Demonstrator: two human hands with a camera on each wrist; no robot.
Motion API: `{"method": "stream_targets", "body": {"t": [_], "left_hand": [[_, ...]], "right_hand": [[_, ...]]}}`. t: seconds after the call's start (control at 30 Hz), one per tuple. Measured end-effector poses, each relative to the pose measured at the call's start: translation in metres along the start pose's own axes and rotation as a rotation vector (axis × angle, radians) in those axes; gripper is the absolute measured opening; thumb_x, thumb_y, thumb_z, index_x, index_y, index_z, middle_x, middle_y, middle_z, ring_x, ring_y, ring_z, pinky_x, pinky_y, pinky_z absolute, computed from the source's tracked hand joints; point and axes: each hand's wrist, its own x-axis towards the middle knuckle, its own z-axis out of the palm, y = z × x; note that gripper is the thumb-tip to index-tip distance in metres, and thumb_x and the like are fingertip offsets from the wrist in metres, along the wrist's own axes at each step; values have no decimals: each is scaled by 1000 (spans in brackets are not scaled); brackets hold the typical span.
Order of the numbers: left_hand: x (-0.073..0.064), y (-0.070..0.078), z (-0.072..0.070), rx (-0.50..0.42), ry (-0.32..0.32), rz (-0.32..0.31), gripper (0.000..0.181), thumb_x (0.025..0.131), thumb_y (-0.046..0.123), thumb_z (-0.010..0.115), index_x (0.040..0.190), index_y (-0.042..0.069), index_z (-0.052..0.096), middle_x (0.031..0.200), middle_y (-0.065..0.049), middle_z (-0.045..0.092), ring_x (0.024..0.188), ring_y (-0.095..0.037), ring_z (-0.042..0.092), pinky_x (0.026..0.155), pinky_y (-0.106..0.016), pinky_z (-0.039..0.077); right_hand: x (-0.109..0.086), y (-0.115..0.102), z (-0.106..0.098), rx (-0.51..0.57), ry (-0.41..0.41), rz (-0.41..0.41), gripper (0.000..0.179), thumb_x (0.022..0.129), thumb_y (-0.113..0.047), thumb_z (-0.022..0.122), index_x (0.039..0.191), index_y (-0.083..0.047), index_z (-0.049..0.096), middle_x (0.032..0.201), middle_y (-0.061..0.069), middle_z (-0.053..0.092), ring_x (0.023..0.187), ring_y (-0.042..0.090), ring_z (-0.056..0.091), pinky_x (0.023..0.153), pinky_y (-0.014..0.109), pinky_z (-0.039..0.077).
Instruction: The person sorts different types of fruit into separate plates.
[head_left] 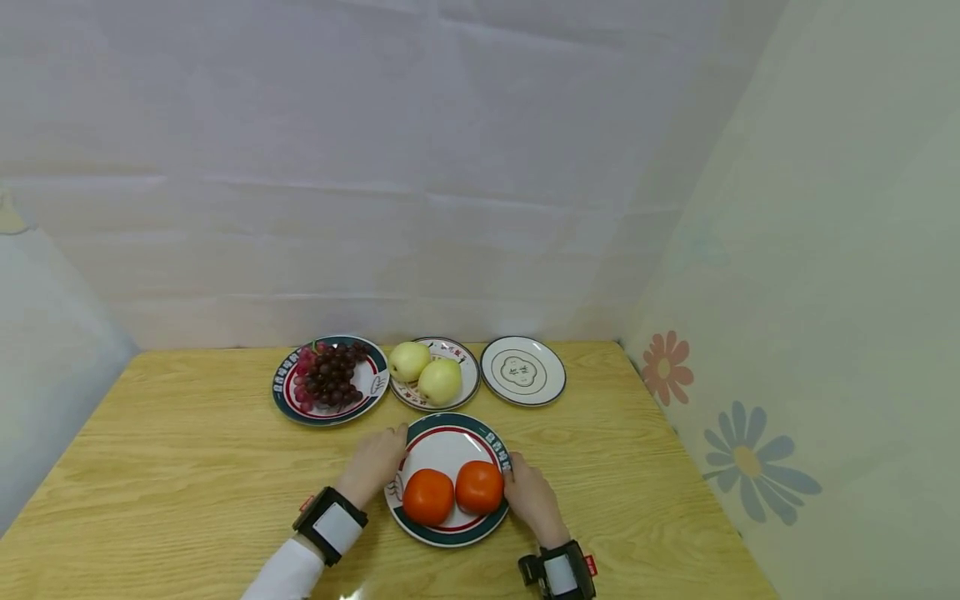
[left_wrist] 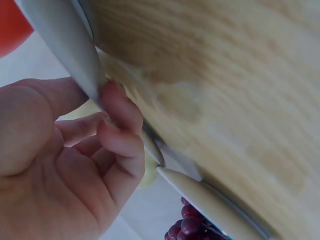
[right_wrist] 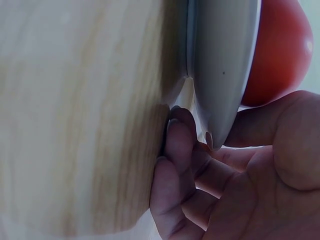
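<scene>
Both hands hold a white plate (head_left: 447,447) with a dark green rim, one on either side. Two red, tomato-like fruits lie on its near half: a left one (head_left: 428,497) and a right one (head_left: 479,487). My left hand (head_left: 378,458) pinches the left rim, thumb above and fingers curled beneath, as the left wrist view shows. On the right rim, my right hand (head_left: 534,498) grips likewise; in the right wrist view its fingers (right_wrist: 167,185) are under the plate, close to the tabletop. Whether the plate's foot touches the table I cannot tell.
Along the back of the wooden table (head_left: 187,467) stand a green-rimmed plate (head_left: 322,421) with dark and red grapes (head_left: 332,372), a smaller plate (head_left: 470,379) with two yellow-green fruits (head_left: 440,382), and a bare white plate (head_left: 522,372). Walls (head_left: 375,208) enclose the back and sides.
</scene>
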Motion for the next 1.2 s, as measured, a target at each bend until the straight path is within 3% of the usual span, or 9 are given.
{"method": "stream_targets", "body": {"t": [0.2, 0.33, 0.43, 0.5, 0.6, 0.7, 0.87, 1.0, 1.2], "left_hand": [[-2, 3, -1, -61, -35, -34, 33, 90, 10, 61, 118, -4, 53, 80, -17, 61, 71, -30, 61, 60, -42, 51], [-2, 5, -2, -50, -36, -53, 33, 90, 10, 60, 119, -4, 53, 77, -15, 61, 69, -29, 61, 58, -40, 50], [-2, 6, -2, -55, -47, -66, 31, 91, 9, 59, 119, -4, 52, 78, -16, 62, 69, -29, 61, 58, -40, 50], [-2, 5, -2, -58, -53, -76, 33, 91, 8, 59, 120, -4, 52, 82, -19, 64, 72, -32, 63, 60, -42, 51], [-1, 5, -3, -72, -60, -88, 34, 91, 9, 59, 121, -5, 50, 87, -21, 65, 75, -34, 64, 62, -45, 52], [0, 5, -3, -75, -75, -95, 35, 92, 10, 58, 123, -5, 50, 90, -22, 66, 78, -34, 64, 64, -45, 53], [2, 5, -1, -76, -80, -93, 34, 92, 9, 57, 123, -4, 49, 89, -21, 65, 76, -33, 64, 62, -45, 52], [2, 5, -1, -77, -70, -89, 32, 92, 10, 59, 120, -3, 50, 85, -20, 64, 72, -33, 63, 60, -45, 51], [2, 4, 3, -76, -77, -86, 33, 91, 11, 59, 120, -3, 50, 81, -17, 63, 70, -30, 62, 58, -42, 51]], "right_hand": [[3, 0, -1, 4, -18, 13, 34, 95, -11, 49, 124, 7, 53, 106, 20, 66, 75, 21, 56, 64, 33, 46], [2, 1, -6, -33, 44, -18, 33, 93, -11, 54, 123, 4, 55, 88, 12, 64, 69, 18, 52, 58, 29, 40], [-2, 0, -16, -74, 112, -80, 33, 92, -11, 58, 123, 1, 57, 87, 8, 62, 73, 18, 56, 61, 32, 46], [-4, -4, -26, -88, 124, -143, 34, 93, -12, 58, 125, -1, 56, 98, 9, 63, 84, 20, 60, 71, 36, 52], [-9, -13, -40, -102, 68, -242, 39, 93, -18, 59, 130, -5, 53, 116, 14, 60, 103, 25, 61, 86, 43, 52], [-17, -24, -50, -122, -53, -323, 48, 94, -30, 58, 135, -8, 49, 129, 16, 55, 115, 30, 56, 95, 48, 48], [-29, -34, -49, -167, -232, -394, 63, 85, -44, 66, 139, -18, 46, 139, 14, 47, 120, 33, 50, 97, 52, 46], [-31, -33, -36, -244, -250, -385, 66, 80, -42, 73, 138, -26, 47, 142, 9, 44, 119, 30, 49, 97, 49, 46], [-26, -27, -22, -279, -199, -381, 65, 77, -37, 77, 135, -27, 49, 140, 10, 46, 117, 30, 51, 95, 50, 47]]}}
